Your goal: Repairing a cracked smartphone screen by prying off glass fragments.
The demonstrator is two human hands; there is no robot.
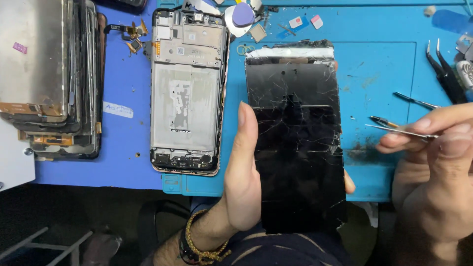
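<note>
My left hand (244, 177) holds a cracked black phone screen (295, 143) upright in front of me, thumb along its left edge and a fingertip showing at its right edge. The glass is shattered, with a torn white strip along its top. My right hand (433, 162) pinches thin metal tweezers (401, 130) to the right of the screen, tips pointing left, a short way from the glass. A bare phone frame (187, 91) with its metal midplate exposed lies on the blue mat (379, 64) to the left of the screen.
A stack of removed screens (49, 74) stands at the left. Small flex parts (130, 34), picks and scraps (244, 17) lie at the mat's far edge. Black pliers and tools (446, 74) rest at the right. A white object (15, 157) sits at the left edge.
</note>
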